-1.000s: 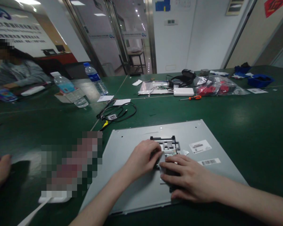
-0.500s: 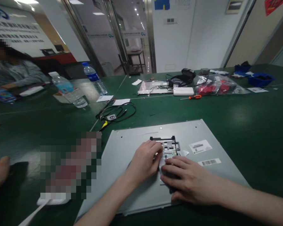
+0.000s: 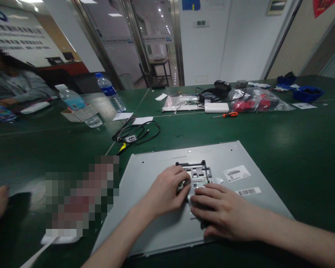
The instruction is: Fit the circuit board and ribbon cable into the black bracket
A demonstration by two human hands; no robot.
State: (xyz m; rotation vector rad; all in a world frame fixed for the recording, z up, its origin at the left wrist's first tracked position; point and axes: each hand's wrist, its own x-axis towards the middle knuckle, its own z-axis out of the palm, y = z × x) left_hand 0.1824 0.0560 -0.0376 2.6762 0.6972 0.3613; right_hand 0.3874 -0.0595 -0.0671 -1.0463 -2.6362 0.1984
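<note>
Looking down, head view: one view only; the work lies on the green worktop (image 3: 178, 130).
Grey panel (image 3: 170, 232): flat on the worktop, toward its near side; the left forearm crosses its left edge.
Black frame (image 3: 203, 163): about midway between the panel's left and right edges; its near part lies beneath the hands.
Left hand (image 3: 169, 188): fingers curled toward the thumb with a slight gap, at the frame's left side; a small greenish part (image 3: 182, 186) shows in that gap, but I cannot tell whether it is pinched.
Right hand (image 3: 223, 208): fingers loosely spread and bent, laid over the frame's near right side; what lies under the palm is hidden.
Frame's feel: probably light, stiff, thin-barred plastic that could snap if twisted; best held by its outer bars.
Greenish part's feel: likely light and fragile if it is a circuit board; take it by the edges.
Panel's feel: looks like sheet metal, rigid, smooth, perhaps slippery and fairly heavy; lift by two opposite edges, clear of the white label (image 3: 236, 173) near its right edge.
</note>
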